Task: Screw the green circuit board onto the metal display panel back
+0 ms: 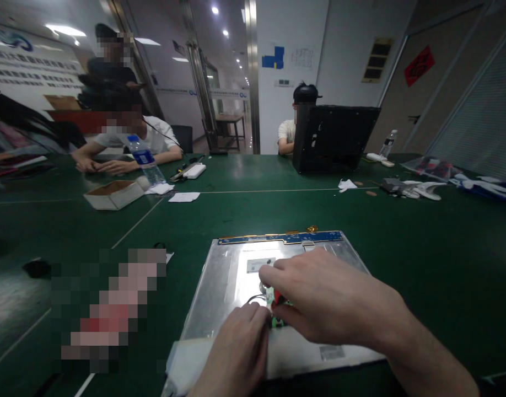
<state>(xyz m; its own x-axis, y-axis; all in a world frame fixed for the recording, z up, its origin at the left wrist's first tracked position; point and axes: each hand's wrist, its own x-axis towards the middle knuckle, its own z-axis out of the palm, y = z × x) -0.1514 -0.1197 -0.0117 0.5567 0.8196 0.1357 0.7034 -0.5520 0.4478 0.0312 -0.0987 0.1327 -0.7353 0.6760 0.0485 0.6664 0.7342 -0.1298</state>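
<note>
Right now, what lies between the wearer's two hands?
The head view shows a green circuit board and a red object between left hand and right hand.

We saw silver on the panel [226,286], blue and gold along its circuit strip [253,240], green on the small board [280,322] and red on the pinched piece [279,298]. Our tabletop [245,212] was dark green with pale lines, the bottle cap [133,139] blue, the case [335,138] black.

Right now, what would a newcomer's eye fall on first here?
Most likely the silvery panel low in the picture on the green table, where the right hand pinches a red item over a small green board, with the left hand close by. Next, the big black case across the table, right of center.
</note>
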